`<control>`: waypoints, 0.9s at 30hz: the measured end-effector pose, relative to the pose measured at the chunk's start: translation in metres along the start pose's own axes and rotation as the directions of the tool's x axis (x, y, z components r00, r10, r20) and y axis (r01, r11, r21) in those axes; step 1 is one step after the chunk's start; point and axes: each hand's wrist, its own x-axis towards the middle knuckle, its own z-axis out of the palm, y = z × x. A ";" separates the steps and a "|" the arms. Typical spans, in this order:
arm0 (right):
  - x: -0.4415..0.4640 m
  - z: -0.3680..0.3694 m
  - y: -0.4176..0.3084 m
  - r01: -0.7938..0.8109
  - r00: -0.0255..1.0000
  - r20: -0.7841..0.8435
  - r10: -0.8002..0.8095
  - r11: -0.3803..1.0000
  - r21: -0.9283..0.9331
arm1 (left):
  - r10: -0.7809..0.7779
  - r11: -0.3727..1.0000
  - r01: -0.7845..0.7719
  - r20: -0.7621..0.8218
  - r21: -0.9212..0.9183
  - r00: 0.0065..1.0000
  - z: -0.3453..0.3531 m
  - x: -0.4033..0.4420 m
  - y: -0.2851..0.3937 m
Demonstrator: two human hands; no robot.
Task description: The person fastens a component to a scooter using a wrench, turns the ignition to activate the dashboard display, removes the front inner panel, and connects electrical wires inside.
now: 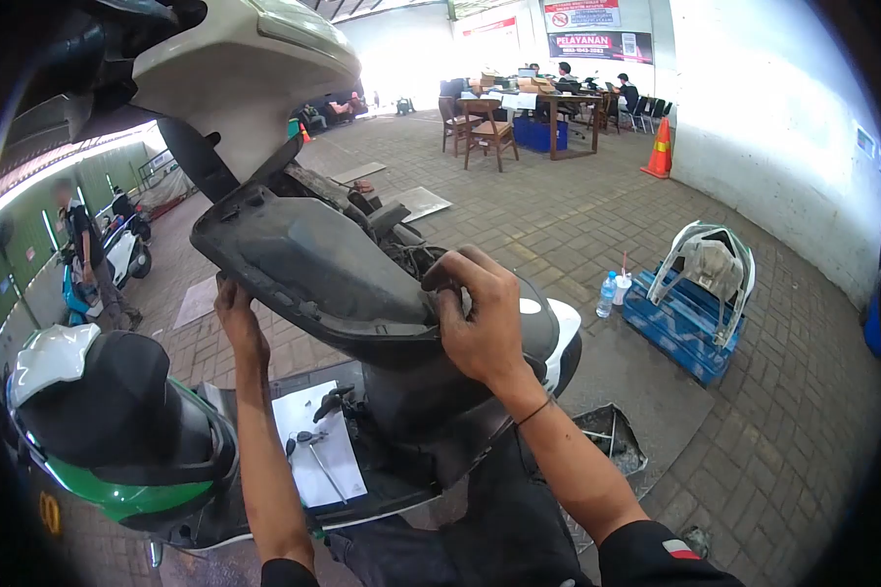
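A dark plastic scooter panel (313, 259) stretches across the middle, loosened at an angle in front of the scooter's steering column. My left hand (240, 323) grips its lower left edge, fingertips partly hidden behind it. At the opposite end, my right hand (485, 318) is closed around the panel's corner, thumb and curled fingers near the exposed wiring (416, 256). Below, on the scooter's floorboard, lies a white paper sheet (294, 411). A screwdriver (328, 470), a key and small dark parts rest on it.
The scooter's pale front cowl (245, 78) rises at upper left, its black seat (108, 411) at lower left. To the right, a white-edged fairing (705, 264) sits on a blue crate (680, 323) beside a water bottle (607, 293). A person (83, 245) stands at far left.
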 end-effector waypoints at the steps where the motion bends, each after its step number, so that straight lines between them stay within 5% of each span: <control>1: 0.001 -0.001 0.000 0.004 1.000 0.001 -0.004 1.000 0.001 | 0.003 1.000 -0.003 -0.003 -0.001 1.000 0.005 -0.002 0.002; 4: -0.001 0.000 0.000 -0.033 0.999 0.034 0.032 0.999 0.022 | 0.095 0.994 -0.092 -0.057 0.052 0.994 0.018 -0.010 0.018; 9: 0.000 0.000 0.002 -0.020 0.999 0.029 0.020 1.000 0.011 | -0.091 0.961 0.061 -0.099 -0.270 0.991 0.027 -0.012 0.031; 15: 0.001 0.000 0.001 -0.032 0.999 0.036 0.030 0.998 0.051 | 0.130 0.986 -0.144 -0.146 -0.090 0.981 0.019 0.002 0.020; 19: 0.001 0.003 0.004 -0.010 1.000 0.015 0.009 0.998 0.060 | 0.123 0.991 -0.126 -0.079 -0.039 0.989 0.018 0.024 0.026; 24: 0.001 0.002 0.003 0.012 1.000 0.002 -0.012 1.000 0.018 | -0.236 0.948 0.217 -0.057 -0.231 0.970 0.002 0.036 0.017; 27: 0.001 0.001 0.003 -0.004 1.000 0.008 0.004 1.000 -0.002 | -0.258 0.958 0.257 0.010 -0.129 0.966 0.029 0.018 0.059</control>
